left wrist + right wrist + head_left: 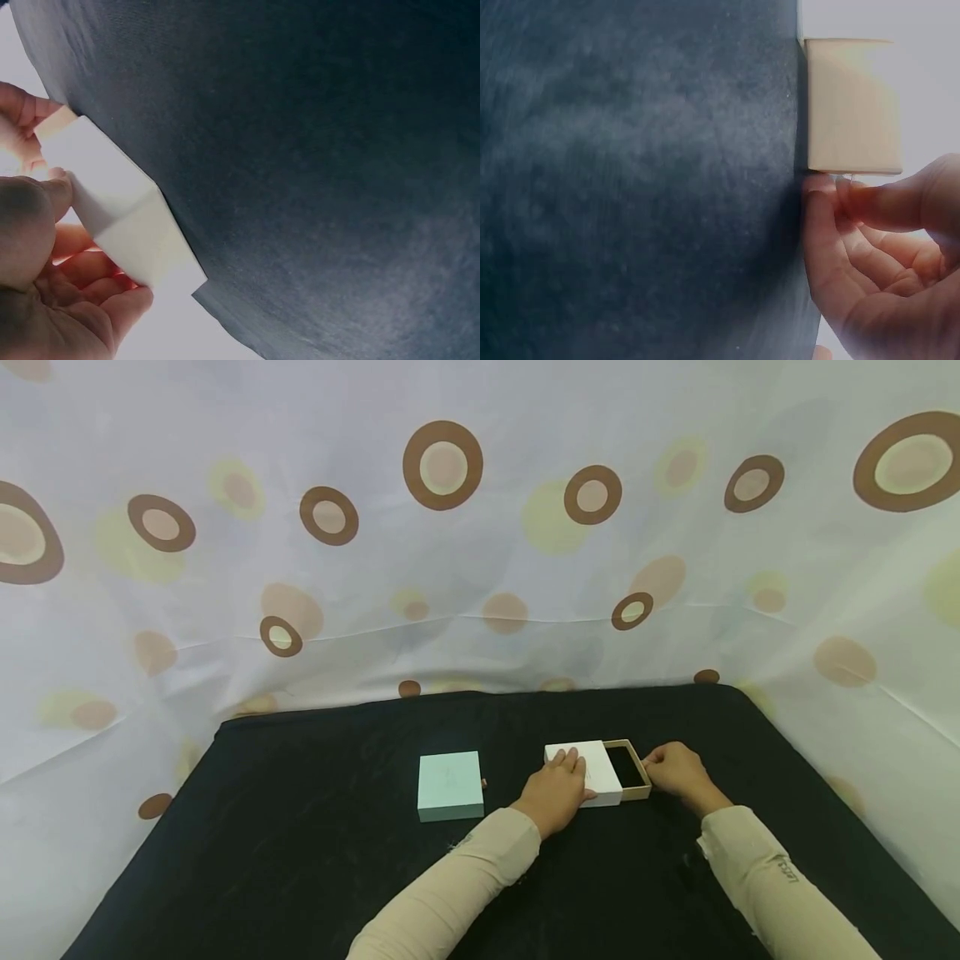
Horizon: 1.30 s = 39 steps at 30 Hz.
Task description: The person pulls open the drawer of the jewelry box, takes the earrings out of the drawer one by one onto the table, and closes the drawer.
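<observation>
A white drawer box (600,768) lies on the black cloth, its tan inner drawer (637,792) slid partway out to the right. The drawer's inside looks black. My left hand (553,792) holds the white sleeve, with fingers across its top and the thumb at the near side. At the drawer's right end, my right hand (678,770) pinches a small, thin pull tab between thumb and fingertips. The right wrist view shows that hand just below the drawer's tan end face (855,105); the fingers mostly hide the tab.
To the left of the hands sits a mint-green box (450,785) with a small brownish tab on its right side. Black cloth (300,843) covers the table. Behind hangs a white curtain (480,552) patterned with brown and yellow circles.
</observation>
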### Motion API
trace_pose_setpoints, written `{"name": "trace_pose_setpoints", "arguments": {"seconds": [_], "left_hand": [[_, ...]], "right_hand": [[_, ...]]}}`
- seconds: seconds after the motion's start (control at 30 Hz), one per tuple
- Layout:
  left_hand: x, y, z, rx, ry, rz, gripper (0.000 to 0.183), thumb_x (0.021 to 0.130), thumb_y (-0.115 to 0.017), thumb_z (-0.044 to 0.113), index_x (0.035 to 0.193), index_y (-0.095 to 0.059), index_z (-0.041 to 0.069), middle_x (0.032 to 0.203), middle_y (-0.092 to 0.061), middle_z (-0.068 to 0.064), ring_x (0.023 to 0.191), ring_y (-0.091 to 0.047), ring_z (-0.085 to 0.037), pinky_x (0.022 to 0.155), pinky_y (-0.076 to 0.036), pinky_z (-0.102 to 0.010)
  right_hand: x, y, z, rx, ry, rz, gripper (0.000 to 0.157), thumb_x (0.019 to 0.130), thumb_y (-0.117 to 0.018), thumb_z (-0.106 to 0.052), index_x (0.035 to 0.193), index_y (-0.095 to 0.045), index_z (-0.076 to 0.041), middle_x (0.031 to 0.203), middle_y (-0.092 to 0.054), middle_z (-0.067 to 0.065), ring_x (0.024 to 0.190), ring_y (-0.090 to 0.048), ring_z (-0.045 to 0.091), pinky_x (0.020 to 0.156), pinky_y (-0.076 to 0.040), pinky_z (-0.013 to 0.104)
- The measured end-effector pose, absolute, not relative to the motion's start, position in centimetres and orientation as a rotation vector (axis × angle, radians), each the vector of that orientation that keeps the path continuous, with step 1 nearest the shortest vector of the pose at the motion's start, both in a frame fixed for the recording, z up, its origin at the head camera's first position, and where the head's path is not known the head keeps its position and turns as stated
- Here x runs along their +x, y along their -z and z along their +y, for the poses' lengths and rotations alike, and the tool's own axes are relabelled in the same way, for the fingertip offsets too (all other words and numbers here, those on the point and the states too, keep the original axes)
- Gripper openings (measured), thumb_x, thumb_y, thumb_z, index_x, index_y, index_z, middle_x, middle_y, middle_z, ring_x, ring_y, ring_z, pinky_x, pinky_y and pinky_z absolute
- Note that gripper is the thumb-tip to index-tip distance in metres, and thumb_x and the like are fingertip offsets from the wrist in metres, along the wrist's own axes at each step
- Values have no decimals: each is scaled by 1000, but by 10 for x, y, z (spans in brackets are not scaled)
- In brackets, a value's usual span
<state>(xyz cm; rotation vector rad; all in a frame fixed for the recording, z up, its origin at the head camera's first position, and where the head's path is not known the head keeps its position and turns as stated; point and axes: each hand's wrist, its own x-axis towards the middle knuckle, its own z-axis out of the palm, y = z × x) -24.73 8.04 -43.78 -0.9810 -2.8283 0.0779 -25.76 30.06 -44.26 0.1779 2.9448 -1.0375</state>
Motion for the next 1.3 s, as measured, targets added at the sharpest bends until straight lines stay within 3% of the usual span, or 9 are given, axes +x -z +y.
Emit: {"name": "trace_pose_setpoints", "arguments": {"seconds": [0.33, 1.0, 1.3], "left_hand": [[-248, 438, 79, -975, -75, -2840, 55, 99, -44, 45, 140, -49, 8, 146, -45, -6, 134, -43, -18, 104, -41, -27], [-248, 439, 82, -966, -72, -2849, 56, 99, -43, 46, 141, -48, 9, 147, -45, -5, 135, -41, -17, 105, -41, -26], [-248, 441, 81, -969, -77, -2816, 55, 99, -45, 46, 139, -50, 8, 144, -47, -5, 133, -44, -18, 103, -43, -26]], "right_hand": [[-257, 441, 306, 198, 1104, 2907, 19, 88, -56, -7, 81, -68, 6, 78, -65, 15, 68, -60, 22, 61, -51, 37], [-258, 438, 311, 208, 941, 2972, 20, 85, -53, -5, 69, -66, -2, 72, -64, 11, 63, -57, 22, 54, -45, 33], [-258, 444, 314, 155, 888, 3013, 28, 86, -50, -6, 60, -57, -9, 63, -55, 4, 56, -47, 19, 48, -36, 29]]}}
